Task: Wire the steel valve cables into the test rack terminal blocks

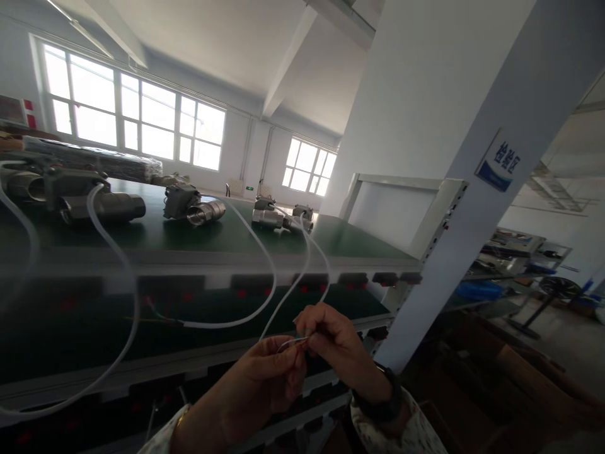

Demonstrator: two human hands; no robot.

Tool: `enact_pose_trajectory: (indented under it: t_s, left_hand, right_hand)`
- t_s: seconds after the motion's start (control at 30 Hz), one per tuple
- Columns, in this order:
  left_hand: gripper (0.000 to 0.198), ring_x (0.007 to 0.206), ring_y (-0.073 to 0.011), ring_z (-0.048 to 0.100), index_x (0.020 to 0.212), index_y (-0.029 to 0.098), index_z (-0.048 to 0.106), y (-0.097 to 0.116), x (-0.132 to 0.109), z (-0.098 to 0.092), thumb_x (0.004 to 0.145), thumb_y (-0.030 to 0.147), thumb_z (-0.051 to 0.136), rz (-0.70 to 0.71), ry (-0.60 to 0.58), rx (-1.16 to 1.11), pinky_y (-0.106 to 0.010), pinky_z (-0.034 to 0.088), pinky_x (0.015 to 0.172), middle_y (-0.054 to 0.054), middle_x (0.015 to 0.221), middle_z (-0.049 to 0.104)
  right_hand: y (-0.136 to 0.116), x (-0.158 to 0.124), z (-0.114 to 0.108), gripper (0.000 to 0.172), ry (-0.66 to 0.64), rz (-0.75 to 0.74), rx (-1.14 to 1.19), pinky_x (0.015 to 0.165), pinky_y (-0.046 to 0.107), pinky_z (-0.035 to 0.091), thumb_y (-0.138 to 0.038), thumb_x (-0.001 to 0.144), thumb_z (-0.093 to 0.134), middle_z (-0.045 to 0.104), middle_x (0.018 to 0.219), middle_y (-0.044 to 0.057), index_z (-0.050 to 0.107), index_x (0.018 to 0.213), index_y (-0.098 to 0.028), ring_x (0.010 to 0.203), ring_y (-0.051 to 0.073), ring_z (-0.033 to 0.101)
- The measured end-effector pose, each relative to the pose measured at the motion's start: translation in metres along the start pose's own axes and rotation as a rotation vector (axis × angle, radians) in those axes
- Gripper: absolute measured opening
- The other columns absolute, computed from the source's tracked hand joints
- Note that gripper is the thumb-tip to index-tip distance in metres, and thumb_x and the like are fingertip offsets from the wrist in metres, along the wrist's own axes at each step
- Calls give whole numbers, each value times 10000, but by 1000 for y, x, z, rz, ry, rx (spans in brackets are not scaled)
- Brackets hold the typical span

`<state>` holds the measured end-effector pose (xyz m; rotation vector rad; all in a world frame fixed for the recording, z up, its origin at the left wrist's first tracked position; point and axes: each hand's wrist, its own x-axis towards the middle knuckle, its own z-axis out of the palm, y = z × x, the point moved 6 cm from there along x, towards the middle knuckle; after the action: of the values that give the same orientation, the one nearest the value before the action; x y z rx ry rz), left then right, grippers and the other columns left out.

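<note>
Fingers pinched, my left hand (258, 381) grips thin coloured wires (299, 341) at the end of a white cable (288, 293). My right hand (338, 343) is closed on the same wires, thumb and forefinger meeting just above the left fingertips. The wire tips are partly hidden by the fingers. That cable runs up to the green shelf, where two small motorized ball valves (268, 218) sit close together. Another motorized valve (206, 212) stands left of them, its white cable (222, 325) hanging down with bared coloured wires at its end.
Larger valves (104, 207) with looping cables stand at the left of the green shelf (227, 238). Dark sockets with red parts (354, 280) line its front edge. A white frame (401, 181) and a pillar with a sign (498, 161) rise at the right. Cardboard boxes (534, 378) lie below.
</note>
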<state>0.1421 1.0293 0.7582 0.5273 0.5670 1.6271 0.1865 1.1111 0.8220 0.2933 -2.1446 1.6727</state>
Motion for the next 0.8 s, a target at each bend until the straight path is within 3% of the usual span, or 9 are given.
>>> enact_pose_trajectory:
  t_s: [0.1,0.2,0.27,0.37,0.43,0.5,0.57,0.7,0.8]
  left_hand:
    - [195,487,-50,369,797,128,549,13,-4,5,841,315,578,86,20,237,-175,211,457,24,598,445]
    - [279,450,-66,255,752,155,512,31,-9,10,864,411,502,282,102,680,-204,177,440,59,519,355]
    - [273,489,-83,332,709,165,510,42,-13,11,879,376,474,451,243,1016,-207,238,471,43,553,412]
    - [212,592,-125,498,741,181,539,52,-24,17,903,239,416,796,430,1437,-224,345,550,8,650,563]
    - [172,615,-145,541,808,188,549,53,-33,22,895,160,403,1051,476,1612,-237,385,570,0,685,607]
    - [165,631,-157,559,882,188,551,51,-39,25,884,113,405,1217,478,1719,-250,416,585,-8,711,626]
    - [178,627,-160,566,895,186,554,51,-40,25,881,94,402,1249,439,1775,-252,433,579,-11,705,628]
    - [225,570,-155,550,771,187,549,50,-35,20,893,115,375,1178,375,1792,-241,411,509,-10,635,598]
    - [253,550,-139,537,690,189,519,49,-31,6,902,171,383,1032,428,1652,-233,384,504,0,612,581]
  right_hand:
    - [-3,-2,5,167,-29,17,-53,625,246,423,-321,808,606,510,847,7,502,881,-213,714,115,499]
    - [-4,-1,8,170,26,2,-179,609,221,396,-248,766,658,518,805,-17,559,902,-219,686,100,481]
    - [-7,0,7,68,142,-45,-252,569,208,370,-220,771,660,517,715,-34,600,803,-213,641,92,470]
    - [-12,0,6,72,293,-134,-367,588,218,382,-201,776,665,540,685,-30,615,725,-208,671,106,507]
    - [-17,1,7,56,313,-172,-447,604,220,392,-203,783,662,556,702,-24,624,743,-210,701,115,527]
    - [-21,3,10,68,271,-172,-508,597,217,393,-205,795,651,548,692,-25,617,736,-205,683,111,527]
    - [-24,5,14,105,189,-126,-576,588,214,387,-194,807,637,529,679,-28,595,710,-193,655,103,518]
    - [-24,5,20,174,57,-29,-773,576,208,362,-115,811,611,507,689,-33,515,681,-181,634,89,504]
    - [-30,2,20,173,73,-124,-901,574,215,353,-99,844,534,505,701,-32,479,709,-192,638,94,499]
